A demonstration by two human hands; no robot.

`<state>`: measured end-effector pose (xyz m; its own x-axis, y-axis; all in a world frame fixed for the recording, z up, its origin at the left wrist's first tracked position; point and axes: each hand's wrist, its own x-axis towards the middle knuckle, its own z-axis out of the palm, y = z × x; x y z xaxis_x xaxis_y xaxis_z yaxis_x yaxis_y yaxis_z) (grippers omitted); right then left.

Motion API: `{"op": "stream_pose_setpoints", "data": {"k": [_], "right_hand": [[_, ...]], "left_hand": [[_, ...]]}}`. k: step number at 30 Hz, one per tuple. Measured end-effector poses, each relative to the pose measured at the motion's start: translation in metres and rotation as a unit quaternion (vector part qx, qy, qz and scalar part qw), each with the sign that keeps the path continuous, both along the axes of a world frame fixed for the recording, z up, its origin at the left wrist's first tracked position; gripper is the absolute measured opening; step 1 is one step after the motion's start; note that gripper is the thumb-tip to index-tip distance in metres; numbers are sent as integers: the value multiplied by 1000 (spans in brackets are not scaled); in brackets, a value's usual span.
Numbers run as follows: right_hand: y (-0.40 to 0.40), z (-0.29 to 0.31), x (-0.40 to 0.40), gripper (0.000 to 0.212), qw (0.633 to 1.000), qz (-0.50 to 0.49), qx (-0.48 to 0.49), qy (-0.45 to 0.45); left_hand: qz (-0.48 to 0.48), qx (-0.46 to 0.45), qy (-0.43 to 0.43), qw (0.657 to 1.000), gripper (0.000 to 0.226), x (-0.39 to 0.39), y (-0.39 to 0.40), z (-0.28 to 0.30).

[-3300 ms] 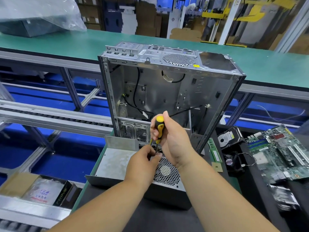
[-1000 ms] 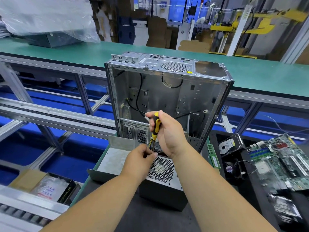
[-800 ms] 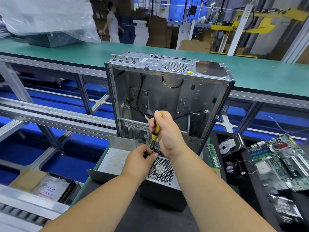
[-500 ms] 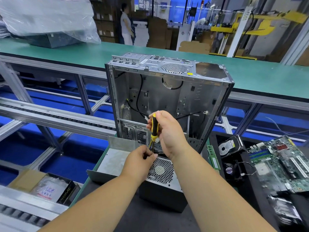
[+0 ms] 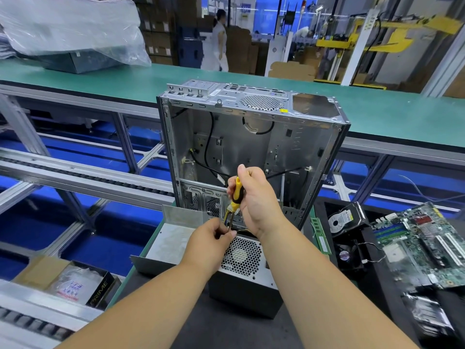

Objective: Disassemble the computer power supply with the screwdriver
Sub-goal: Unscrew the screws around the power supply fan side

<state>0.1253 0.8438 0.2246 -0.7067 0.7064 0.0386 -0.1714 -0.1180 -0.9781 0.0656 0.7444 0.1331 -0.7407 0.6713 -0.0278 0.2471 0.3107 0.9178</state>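
A grey power supply (image 5: 245, 278) with a round mesh fan grille lies on the dark mat in front of me. My right hand (image 5: 256, 197) grips the yellow and black screwdriver (image 5: 236, 191) upright, its tip down at the far top edge of the unit. My left hand (image 5: 210, 241) pinches the lower end of the screwdriver shaft, right at the unit's edge. The tip and the screw are hidden by my fingers. A loose grey metal cover (image 5: 171, 238) lies to the left of the unit.
An empty open computer case (image 5: 302, 137) stands upright right behind the power supply. To the right lie a hard drive (image 5: 343, 219), a RAM stick (image 5: 320, 235), a small fan (image 5: 344, 255) and a motherboard (image 5: 422, 245). A cardboard box (image 5: 65, 280) sits at lower left.
My right hand has turned the screwdriver handle in place while my left hand keeps pinching the shaft. A person in the background has walked to the right.
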Motion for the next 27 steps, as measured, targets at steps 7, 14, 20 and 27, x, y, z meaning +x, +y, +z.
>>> {"op": "stream_pose_setpoints", "data": {"k": [7, 14, 20, 27], "right_hand": [[3, 3, 3, 25, 1000, 12, 5, -14], [-3, 5, -4, 51, 997, 37, -61, 7], [-10, 3, -3, 30, 999, 34, -30, 27], [-5, 9, 5, 23, 1000, 18, -13, -11]], "left_hand": [[3, -6, 8, 1000, 25, 0, 1, -1], [1, 0, 3, 1000, 25, 0, 0, -2], [-2, -1, 8, 1000, 26, -1, 1, -3], [-4, 29, -20, 999, 25, 1, 1, -2]]}}
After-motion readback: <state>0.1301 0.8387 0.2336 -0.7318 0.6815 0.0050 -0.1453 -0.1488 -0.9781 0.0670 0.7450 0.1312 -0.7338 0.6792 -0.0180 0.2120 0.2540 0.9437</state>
